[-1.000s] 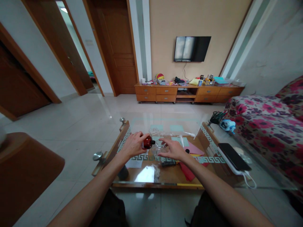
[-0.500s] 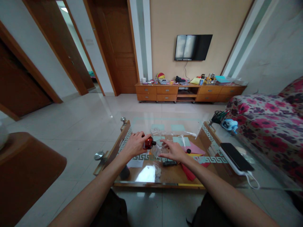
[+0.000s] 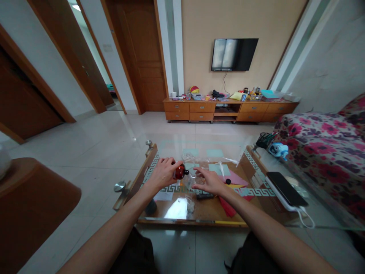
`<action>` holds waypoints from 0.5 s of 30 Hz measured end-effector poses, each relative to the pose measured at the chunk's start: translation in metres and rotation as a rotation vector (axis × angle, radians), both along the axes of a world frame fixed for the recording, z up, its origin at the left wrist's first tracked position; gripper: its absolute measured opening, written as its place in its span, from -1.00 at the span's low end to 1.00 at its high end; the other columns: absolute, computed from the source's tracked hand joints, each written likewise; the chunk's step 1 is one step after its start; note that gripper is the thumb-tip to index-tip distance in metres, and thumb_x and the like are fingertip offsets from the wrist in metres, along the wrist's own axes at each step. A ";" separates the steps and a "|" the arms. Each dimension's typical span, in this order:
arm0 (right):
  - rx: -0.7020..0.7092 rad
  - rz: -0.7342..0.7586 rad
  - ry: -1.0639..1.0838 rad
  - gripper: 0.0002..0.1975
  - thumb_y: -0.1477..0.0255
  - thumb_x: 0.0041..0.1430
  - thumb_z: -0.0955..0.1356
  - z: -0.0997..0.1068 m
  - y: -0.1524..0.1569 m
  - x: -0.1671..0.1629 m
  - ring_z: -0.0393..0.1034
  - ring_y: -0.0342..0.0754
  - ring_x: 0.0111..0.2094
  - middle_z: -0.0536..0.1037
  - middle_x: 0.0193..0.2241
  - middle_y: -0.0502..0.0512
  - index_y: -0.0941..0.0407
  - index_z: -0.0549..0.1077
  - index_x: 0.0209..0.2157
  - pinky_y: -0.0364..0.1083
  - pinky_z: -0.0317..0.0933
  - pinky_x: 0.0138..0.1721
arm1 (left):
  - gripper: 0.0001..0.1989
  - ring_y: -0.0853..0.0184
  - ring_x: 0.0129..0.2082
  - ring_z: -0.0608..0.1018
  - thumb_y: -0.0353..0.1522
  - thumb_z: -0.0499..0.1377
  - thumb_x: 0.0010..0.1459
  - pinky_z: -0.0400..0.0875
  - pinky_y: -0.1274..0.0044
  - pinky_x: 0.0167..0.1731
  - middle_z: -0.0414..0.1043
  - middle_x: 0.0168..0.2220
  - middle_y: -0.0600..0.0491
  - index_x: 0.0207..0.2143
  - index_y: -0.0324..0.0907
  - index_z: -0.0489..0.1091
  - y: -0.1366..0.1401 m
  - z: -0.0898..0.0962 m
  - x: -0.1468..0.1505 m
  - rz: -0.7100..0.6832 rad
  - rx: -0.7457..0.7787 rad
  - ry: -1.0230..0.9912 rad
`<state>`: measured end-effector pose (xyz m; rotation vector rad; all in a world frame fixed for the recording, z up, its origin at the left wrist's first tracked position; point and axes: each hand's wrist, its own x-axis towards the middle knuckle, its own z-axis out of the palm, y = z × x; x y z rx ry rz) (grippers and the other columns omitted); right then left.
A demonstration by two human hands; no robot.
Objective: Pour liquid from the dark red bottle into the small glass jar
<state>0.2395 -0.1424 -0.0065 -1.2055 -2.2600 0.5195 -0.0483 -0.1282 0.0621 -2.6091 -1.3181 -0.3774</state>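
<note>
My left hand is closed around a small amber bottle. The bottle lies tipped on its side, its dark narrow mouth pointing right. Just right of that mouth is a clear cup-like container, its outline hard to make out against the glass. My right hand curves round the container's right side, thumb and fingers on either side of it. A black cap sits on the glass table beyond my right wrist. Whether liquid flows from the bottle is too small to see.
Pink and red paper sheets show under my right forearm. A phone on a white charger lies at the right, near a blue toy-like object and a black pen holder. A dark cylinder stands left of centre.
Both hands keep nearly the same pose, with the bottle still tipped beside the clear container. The whole view has shifted very slightly.
</note>
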 end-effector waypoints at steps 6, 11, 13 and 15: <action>-0.014 0.005 -0.023 -0.13 -0.01 0.11 0.52 0.008 -0.004 0.000 0.57 0.20 -0.02 0.61 0.06 0.21 -0.06 0.25 0.37 0.15 0.41 0.01 | -0.21 0.02 0.03 0.44 -0.38 0.41 -0.05 0.20 0.20 0.12 0.40 0.02 -0.06 0.25 0.10 0.28 -0.002 0.002 0.002 -0.003 0.003 0.009; -0.008 -0.005 -0.045 -0.13 0.03 0.12 0.53 0.010 -0.005 0.000 0.56 0.21 -0.03 0.61 0.06 0.21 -0.06 0.25 0.38 0.15 0.42 -0.01 | -0.23 0.03 0.02 0.43 -0.37 0.42 -0.05 0.18 0.19 0.15 0.41 0.02 -0.05 0.23 0.09 0.30 -0.002 0.001 0.003 -0.005 -0.001 0.009; -0.001 -0.003 -0.047 -0.13 0.01 0.12 0.53 0.009 -0.004 0.001 0.56 0.21 -0.03 0.61 0.06 0.20 -0.06 0.25 0.38 0.16 0.43 0.00 | -0.22 0.03 0.03 0.43 -0.36 0.43 -0.05 0.17 0.19 0.15 0.41 0.02 -0.04 0.24 0.09 0.29 -0.002 0.001 0.003 -0.011 -0.005 0.008; 0.002 0.001 -0.048 -0.12 -0.01 0.11 0.53 0.008 -0.003 0.001 0.56 0.22 -0.03 0.61 0.06 0.21 -0.05 0.25 0.37 0.17 0.42 0.01 | -0.21 0.03 0.03 0.42 -0.35 0.43 -0.05 0.16 0.18 0.16 0.40 0.03 -0.04 0.25 0.09 0.29 -0.001 0.001 0.003 -0.016 -0.009 0.006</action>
